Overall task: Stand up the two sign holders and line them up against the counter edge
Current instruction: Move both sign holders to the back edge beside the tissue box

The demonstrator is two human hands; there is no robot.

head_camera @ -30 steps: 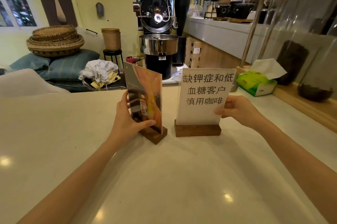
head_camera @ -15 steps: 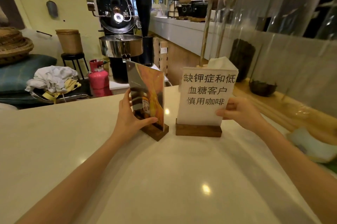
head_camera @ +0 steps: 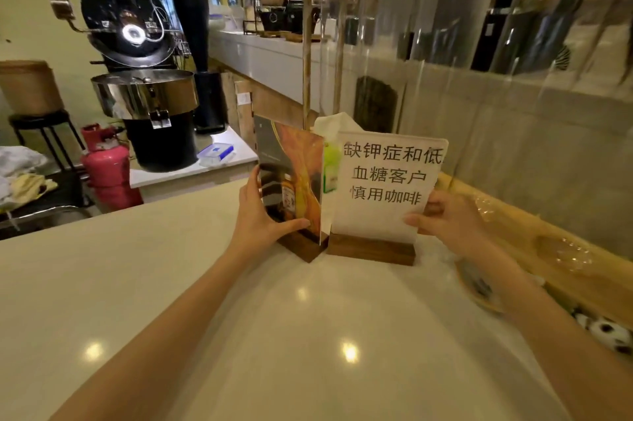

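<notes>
Two sign holders stand upright on the pale counter [head_camera: 171,283], each a clear panel in a dark wooden base. The left one, an orange picture sign holder [head_camera: 294,180], is turned at an angle, and my left hand [head_camera: 263,218] grips its left edge and lower front. The right one, a white text sign holder [head_camera: 387,187] with black Chinese characters, faces me; my right hand [head_camera: 445,218] pinches its lower right corner. Their wooden bases touch at the near corner.
A wooden rail with a clear screen [head_camera: 513,146] runs along the counter's right side. A tissue box [head_camera: 337,125] peeks from behind the signs. Beyond the counter stand a coffee roaster [head_camera: 144,60] and a pink gas cylinder [head_camera: 106,167]. A dish [head_camera: 479,287] lies under my right forearm.
Both sign holders have slid to the right and away with my hands on them, and the gap between their bases has closed. The view has turned to the right.
</notes>
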